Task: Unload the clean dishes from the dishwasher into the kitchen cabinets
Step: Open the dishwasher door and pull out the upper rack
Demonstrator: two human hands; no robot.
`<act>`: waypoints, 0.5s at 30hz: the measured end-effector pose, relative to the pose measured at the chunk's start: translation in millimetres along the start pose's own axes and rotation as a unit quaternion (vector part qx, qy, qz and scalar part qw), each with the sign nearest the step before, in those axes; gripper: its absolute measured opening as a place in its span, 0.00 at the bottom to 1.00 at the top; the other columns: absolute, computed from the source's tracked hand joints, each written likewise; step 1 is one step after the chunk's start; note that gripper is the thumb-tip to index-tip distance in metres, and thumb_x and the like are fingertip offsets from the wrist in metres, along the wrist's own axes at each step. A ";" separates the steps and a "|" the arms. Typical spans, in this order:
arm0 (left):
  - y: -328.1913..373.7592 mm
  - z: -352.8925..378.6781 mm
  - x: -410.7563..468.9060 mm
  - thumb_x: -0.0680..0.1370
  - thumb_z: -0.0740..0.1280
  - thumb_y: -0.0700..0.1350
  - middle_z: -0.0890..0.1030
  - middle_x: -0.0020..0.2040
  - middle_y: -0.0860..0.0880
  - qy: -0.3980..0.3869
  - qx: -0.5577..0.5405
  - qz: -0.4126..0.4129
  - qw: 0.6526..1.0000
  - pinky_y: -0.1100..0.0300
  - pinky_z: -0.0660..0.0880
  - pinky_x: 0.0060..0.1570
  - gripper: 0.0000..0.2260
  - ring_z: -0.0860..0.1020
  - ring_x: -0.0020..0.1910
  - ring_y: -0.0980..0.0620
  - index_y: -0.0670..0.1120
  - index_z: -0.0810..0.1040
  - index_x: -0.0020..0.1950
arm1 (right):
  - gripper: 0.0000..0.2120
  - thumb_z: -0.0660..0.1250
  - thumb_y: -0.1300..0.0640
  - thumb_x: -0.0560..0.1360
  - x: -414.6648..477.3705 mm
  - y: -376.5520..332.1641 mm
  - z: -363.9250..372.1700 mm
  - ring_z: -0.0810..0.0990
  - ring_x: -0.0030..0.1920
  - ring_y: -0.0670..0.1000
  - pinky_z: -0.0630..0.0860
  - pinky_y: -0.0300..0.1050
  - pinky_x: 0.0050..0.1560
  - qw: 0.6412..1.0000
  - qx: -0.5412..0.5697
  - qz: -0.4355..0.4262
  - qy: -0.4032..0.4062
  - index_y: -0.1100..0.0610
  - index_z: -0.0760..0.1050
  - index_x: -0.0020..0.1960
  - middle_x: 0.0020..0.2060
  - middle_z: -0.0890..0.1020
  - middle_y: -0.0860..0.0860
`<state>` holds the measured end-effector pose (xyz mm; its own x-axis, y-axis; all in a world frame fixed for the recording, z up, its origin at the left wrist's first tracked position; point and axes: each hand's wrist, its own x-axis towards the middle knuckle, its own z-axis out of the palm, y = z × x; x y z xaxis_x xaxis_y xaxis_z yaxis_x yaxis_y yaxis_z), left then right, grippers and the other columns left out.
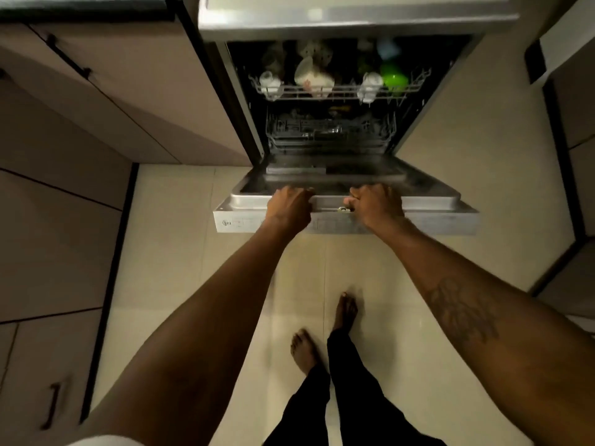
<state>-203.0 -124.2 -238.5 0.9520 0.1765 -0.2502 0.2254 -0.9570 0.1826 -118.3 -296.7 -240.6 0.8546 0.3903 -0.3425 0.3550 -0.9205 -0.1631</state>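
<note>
The dishwasher door is folded down flat in front of me. My left hand and my right hand both grip its top edge, fingers curled over the rim. Inside, the upper rack holds clear glasses, a pale bowl and a green cup. The lower rack sits deep in shadow and its contents are hard to make out.
Beige cabinet doors with dark handles run along the left. More cabinet fronts stand at the right. My bare feet stand on the pale tiled floor, just behind the door.
</note>
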 end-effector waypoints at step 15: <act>4.8 198.5 -94.7 0.81 0.68 0.42 0.82 0.41 0.46 -0.136 0.042 0.051 0.989 0.58 0.68 0.36 0.05 0.80 0.37 0.48 0.43 0.81 0.53 | 0.13 0.65 0.46 0.80 -82.1 31.3 197.9 0.83 0.46 0.56 0.75 0.46 0.45 0.978 -0.116 -0.109 -0.132 0.53 0.82 0.54 0.43 0.84 0.55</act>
<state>-333.2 -191.2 -402.7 0.8758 0.0203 -0.4822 0.1015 -0.9845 0.1428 -252.3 -354.0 -400.7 0.6320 0.5401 -0.5557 0.6207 -0.7821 -0.0543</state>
